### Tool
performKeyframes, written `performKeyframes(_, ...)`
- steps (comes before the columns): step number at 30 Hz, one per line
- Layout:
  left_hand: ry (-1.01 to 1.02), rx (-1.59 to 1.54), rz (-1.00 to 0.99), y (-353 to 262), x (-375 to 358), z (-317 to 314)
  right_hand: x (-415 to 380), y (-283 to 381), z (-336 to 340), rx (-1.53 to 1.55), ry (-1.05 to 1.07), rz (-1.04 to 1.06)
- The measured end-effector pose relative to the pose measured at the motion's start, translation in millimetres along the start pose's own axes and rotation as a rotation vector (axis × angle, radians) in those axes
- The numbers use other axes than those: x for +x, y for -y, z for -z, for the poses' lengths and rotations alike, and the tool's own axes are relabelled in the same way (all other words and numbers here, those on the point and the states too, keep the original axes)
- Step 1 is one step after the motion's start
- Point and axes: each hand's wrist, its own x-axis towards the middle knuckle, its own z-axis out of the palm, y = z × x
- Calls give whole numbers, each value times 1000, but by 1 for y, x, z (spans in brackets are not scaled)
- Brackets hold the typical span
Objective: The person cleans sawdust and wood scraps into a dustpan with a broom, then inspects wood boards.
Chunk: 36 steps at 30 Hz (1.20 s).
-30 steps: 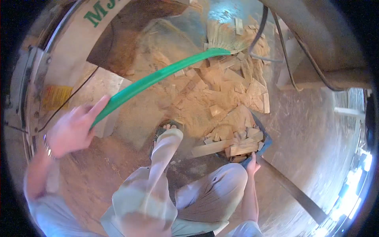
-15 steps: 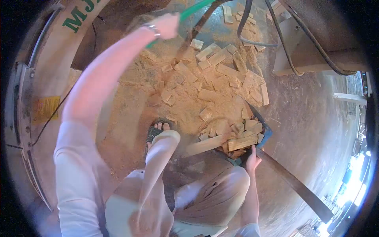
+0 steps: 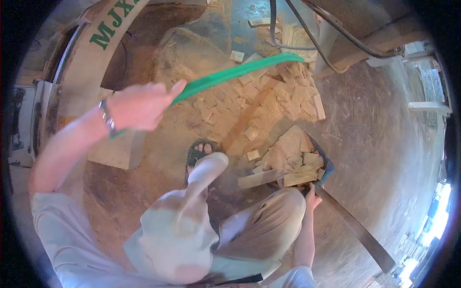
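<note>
My left hand [image 3: 144, 105], with a metal watch on the wrist, is closed round the long green handle of a broom [image 3: 230, 74]. The handle slants up to the right over the floor; its far end is hard to make out against a pale, bristly patch. Low on the right, my right hand [image 3: 312, 198] grips a dustpan [image 3: 327, 172] with a blue edge, beside my knee. Wood offcuts [image 3: 302, 175] and sawdust are heaped in the dustpan. A long dark flat bar [image 3: 357, 228], perhaps its handle, runs from it down to the right.
Offcuts and sawdust [image 3: 216, 103] cover the floor ahead. A machine with green letters [image 3: 115, 26] stands at the left. Thick cables [image 3: 307, 36] hang at the upper right beside a brown housing [image 3: 365, 38]. My sandalled foot [image 3: 201, 150] rests near the sawdust.
My left hand has moved down and left with the broom, whose green handle now lies flatter across the view. The right hand still grips the dustpan.
</note>
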Motion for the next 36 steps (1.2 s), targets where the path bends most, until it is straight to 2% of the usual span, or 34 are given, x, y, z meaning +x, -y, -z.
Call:
performKeyframes(2, -5, -52, -33, -14, -44, -17, -5, -24, 14, 76, -3, 0)
performKeyframes(4, 36, -82, -10, -27, -76, -34, 4, -33, 20, -7, -46, -2)
performKeyframes(6, 88, -94, 92, -53, -113, -24, 5, -41, 29, -69, -89, -14)
performKeyframes(7, 115, -94, 131, -61, -127, -20, 6, -49, 29, 8, -136, -46)
performKeyframes(8, 31, -133, 115, -63, -143, -21, 7, -58, 38, 25, -89, -69)
performKeyframes(10, -157, -210, 87, -57, -170, -28, 12, -91, 37, 2, -128, -124)
performKeyframes(14, -518, -54, -2, -38, -154, -23, 3, -93, 29, 56, -196, -117)
performKeyframes(15, -610, 37, -5, -28, -131, -21, 0, -89, 26, 57, -231, -116)
performKeyframes(16, -590, 0, 129, -23, -104, -19, 3, -84, 24, 63, -265, -110)
performKeyframes(17, -565, -39, 261, -16, -70, -15, 8, -97, 30, 25, -190, -116)
performKeyframes(18, -547, -32, 277, -2, -31, -10, 9, -100, 33, 25, -181, -121)
performKeyframes(19, -650, 91, 202, 27, 15, -20, 9, -101, 33, 27, -170, -127)
performKeyframes(20, -605, 59, 231, 45, 61, -15, 10, -101, 32, 28, -159, -131)
performKeyframes(22, -525, 63, 131, 77, 121, -4, 7, -100, 30, 47, -167, -168)
performKeyframes(24, -373, 82, 140, 58, 109, 18, 13, -94, 32, 41, -176, -136)
performKeyframes(27, -187, 1, 231, 22, 41, 46, 4, -72, 33, -29, -177, -84)
performKeyframes(29, -28, 11, 331, -5, -12, 55, 6, -82, 31, -61, -210, -74)
performKeyframes(31, -6, -24, 217, 9, -54, 25, 12, -100, 33, -164, -219, -63)
performKeyframes(33, 249, -32, 315, -55, -103, 54, 11, -102, 35, -191, -220, -114)
performKeyframes(36, 89, -8, 195, -82, -172, 50, 5, -77, 39, -210, -190, -174)
